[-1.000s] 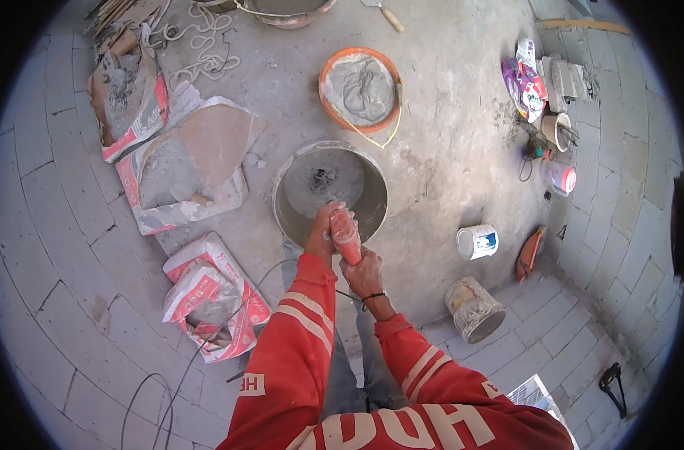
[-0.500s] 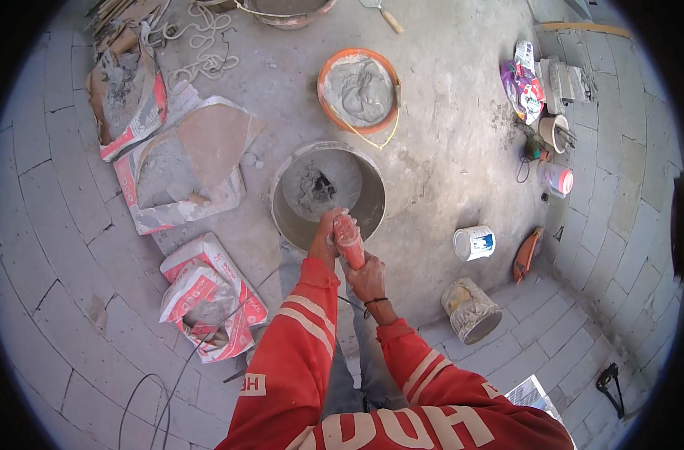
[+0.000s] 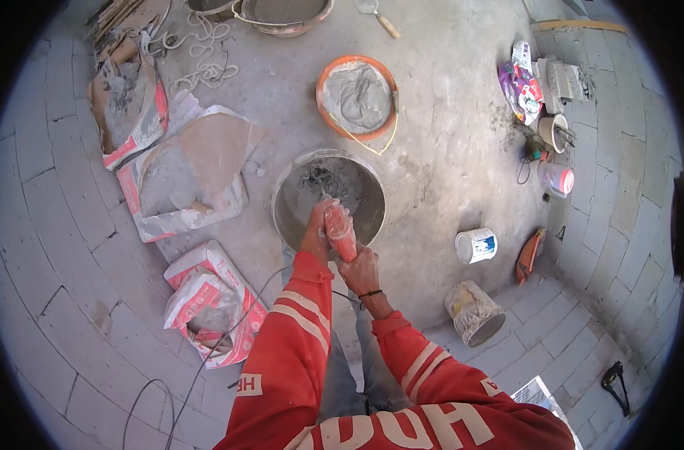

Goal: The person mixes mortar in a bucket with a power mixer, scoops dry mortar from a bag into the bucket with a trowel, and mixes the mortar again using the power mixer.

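My left hand [image 3: 318, 227] is wrapped round the front of a red, mortar-smeared corded drill [image 3: 340, 231]. Its rear end is gripped by my right hand [image 3: 361, 273], which wears a dark wristband. The drill points down and away from me into a big round tub [image 3: 377, 196] of grey wet mortar [image 3: 300, 196]. Around the drill's lower end the mix is churned and lumpy; the end itself is mostly hidden in it. Just beyond the tub stands an orange bucket [image 3: 324, 112] with a yellow handle, nearly full of smooth grey mortar.
Torn bags of powder [image 3: 233, 289] lie at the left, with a black cord [image 3: 194, 375] trailing past them. A trowel [image 3: 387, 26] and another mortar basin [image 3: 285, 30] are at the far side. On the right sit a white pail [image 3: 477, 245], a dirty bucket [image 3: 471, 307] and an orange-handled tool [image 3: 531, 255].
Both hands have shifted the drill slightly left and away from me. The churned patch in the tub now sits nearer its far rim. The view has moved a little.
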Action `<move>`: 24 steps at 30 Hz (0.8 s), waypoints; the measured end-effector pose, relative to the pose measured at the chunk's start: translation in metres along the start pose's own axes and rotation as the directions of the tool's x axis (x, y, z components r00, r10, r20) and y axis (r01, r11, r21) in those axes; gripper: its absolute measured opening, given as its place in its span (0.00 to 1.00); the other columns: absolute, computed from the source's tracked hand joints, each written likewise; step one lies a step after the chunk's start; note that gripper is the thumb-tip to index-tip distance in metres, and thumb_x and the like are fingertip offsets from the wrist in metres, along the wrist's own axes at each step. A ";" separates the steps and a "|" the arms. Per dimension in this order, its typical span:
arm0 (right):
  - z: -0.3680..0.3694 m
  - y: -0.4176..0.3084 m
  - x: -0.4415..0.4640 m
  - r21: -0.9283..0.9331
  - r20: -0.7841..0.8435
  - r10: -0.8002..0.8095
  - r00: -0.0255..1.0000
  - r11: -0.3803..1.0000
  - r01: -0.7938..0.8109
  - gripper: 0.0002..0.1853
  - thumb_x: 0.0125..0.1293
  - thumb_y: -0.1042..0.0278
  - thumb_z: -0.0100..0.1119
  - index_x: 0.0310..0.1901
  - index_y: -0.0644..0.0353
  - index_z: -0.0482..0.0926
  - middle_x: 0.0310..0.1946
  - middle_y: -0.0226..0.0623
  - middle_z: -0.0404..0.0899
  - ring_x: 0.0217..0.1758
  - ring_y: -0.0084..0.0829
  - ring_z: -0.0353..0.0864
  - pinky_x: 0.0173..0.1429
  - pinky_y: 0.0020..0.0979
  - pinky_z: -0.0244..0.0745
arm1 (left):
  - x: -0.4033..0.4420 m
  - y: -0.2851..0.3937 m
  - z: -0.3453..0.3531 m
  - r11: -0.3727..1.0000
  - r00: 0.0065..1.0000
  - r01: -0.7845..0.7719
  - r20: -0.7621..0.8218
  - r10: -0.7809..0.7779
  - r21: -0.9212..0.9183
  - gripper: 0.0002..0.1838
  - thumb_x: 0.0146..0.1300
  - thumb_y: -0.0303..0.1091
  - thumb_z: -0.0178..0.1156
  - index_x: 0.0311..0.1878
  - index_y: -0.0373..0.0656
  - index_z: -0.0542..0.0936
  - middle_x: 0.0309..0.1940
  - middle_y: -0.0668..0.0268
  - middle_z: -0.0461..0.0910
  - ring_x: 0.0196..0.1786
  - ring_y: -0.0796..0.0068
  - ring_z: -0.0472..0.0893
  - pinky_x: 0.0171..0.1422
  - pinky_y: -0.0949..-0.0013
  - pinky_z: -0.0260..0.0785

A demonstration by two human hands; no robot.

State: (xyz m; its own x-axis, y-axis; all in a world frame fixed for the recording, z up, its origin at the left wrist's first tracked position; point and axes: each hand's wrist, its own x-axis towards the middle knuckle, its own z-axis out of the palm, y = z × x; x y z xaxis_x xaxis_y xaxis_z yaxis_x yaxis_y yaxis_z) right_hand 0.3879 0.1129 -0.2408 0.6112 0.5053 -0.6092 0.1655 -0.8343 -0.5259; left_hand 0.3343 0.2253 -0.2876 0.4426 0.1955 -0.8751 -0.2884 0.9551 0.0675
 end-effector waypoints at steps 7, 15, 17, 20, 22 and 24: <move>-0.006 -0.010 0.004 0.052 0.003 0.019 1.000 0.998 -0.019 0.13 0.54 0.66 0.65 0.37 0.67 0.83 0.33 0.59 0.85 0.42 0.61 0.86 0.48 0.51 0.80 | -0.004 0.007 0.010 0.999 1.000 -0.001 -0.004 0.001 0.040 0.27 0.65 0.53 0.68 0.59 0.44 0.77 0.50 0.55 0.81 0.52 0.61 0.83 0.59 0.59 0.79; 0.003 -0.014 0.001 0.092 0.075 0.049 0.996 0.994 -0.056 0.13 0.54 0.66 0.66 0.38 0.65 0.84 0.34 0.60 0.85 0.43 0.62 0.85 0.49 0.52 0.81 | 0.001 0.001 -0.017 0.985 0.986 -0.163 0.041 0.161 0.062 0.25 0.66 0.53 0.66 0.56 0.44 0.78 0.48 0.58 0.80 0.51 0.62 0.82 0.58 0.58 0.79; 0.005 -0.017 -0.004 0.091 0.093 0.064 0.994 0.993 -0.073 0.13 0.54 0.66 0.66 0.38 0.66 0.84 0.34 0.60 0.85 0.43 0.62 0.85 0.48 0.51 0.81 | 0.012 0.001 -0.032 0.998 0.998 -0.058 -0.028 0.058 -0.013 0.21 0.65 0.51 0.66 0.49 0.45 0.79 0.43 0.59 0.81 0.46 0.62 0.83 0.53 0.58 0.80; 0.006 -0.015 -0.007 0.043 0.122 0.066 0.990 0.996 -0.072 0.14 0.53 0.65 0.65 0.37 0.68 0.84 0.34 0.60 0.85 0.44 0.62 0.86 0.48 0.51 0.81 | 0.067 -0.012 -0.077 0.983 0.981 0.151 -0.108 -0.162 -0.103 0.14 0.63 0.47 0.66 0.39 0.46 0.79 0.35 0.60 0.82 0.38 0.61 0.83 0.45 0.57 0.82; 0.008 -0.009 -0.011 -0.003 0.129 0.059 0.990 0.998 -0.059 0.15 0.53 0.65 0.65 0.37 0.69 0.83 0.34 0.61 0.85 0.43 0.62 0.86 0.49 0.51 0.81 | 0.067 -0.009 -0.077 0.957 0.950 0.277 -0.124 -0.286 -0.088 0.12 0.62 0.45 0.66 0.34 0.48 0.77 0.31 0.60 0.82 0.34 0.60 0.83 0.40 0.56 0.82; 0.009 -0.003 -0.017 -0.019 0.138 0.064 0.988 0.998 -0.062 0.15 0.53 0.65 0.65 0.36 0.69 0.83 0.33 0.61 0.85 0.43 0.63 0.85 0.49 0.51 0.81 | 0.060 -0.016 -0.077 0.973 0.963 0.221 -0.147 -0.228 -0.062 0.12 0.62 0.44 0.65 0.35 0.47 0.77 0.31 0.59 0.81 0.33 0.60 0.83 0.38 0.56 0.81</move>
State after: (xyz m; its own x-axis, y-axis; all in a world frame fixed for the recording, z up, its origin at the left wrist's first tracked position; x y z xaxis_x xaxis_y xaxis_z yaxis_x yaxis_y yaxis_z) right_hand 0.3701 0.1085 -0.2340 0.5080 0.4765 -0.7176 0.1420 -0.8680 -0.4758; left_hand 0.3003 0.2044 -0.3775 0.3671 -0.0622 -0.9281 -0.2355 0.9590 -0.1575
